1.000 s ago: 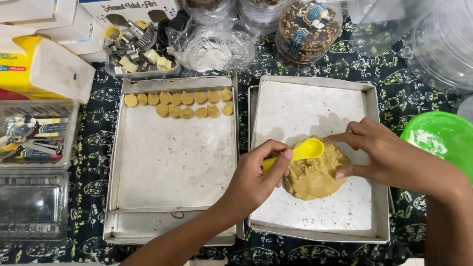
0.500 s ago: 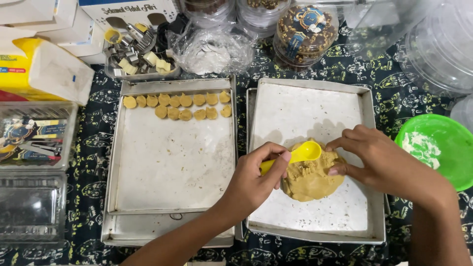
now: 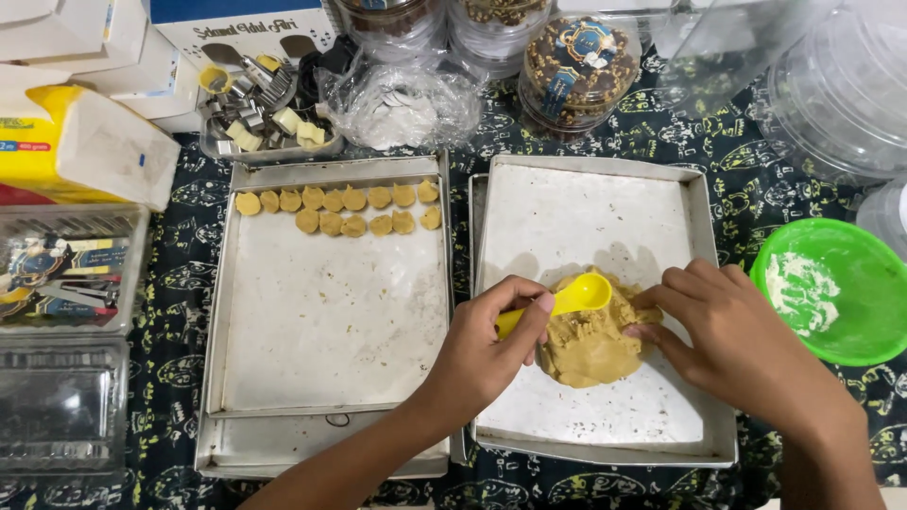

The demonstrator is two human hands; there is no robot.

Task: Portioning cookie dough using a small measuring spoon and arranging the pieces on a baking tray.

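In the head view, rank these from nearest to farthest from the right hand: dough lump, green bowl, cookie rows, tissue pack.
1. Dough lump: under the right hand's fingertips, touching.
2. Green bowl: just right of it, on the cloth.
3. Cookie rows: top of the left tray.
4. Tissue pack: far left edge.

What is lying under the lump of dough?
The tan dough lump rests on the floured metal tray on the right. The tray surface directly beneath it is covered, so anything there stays hidden.
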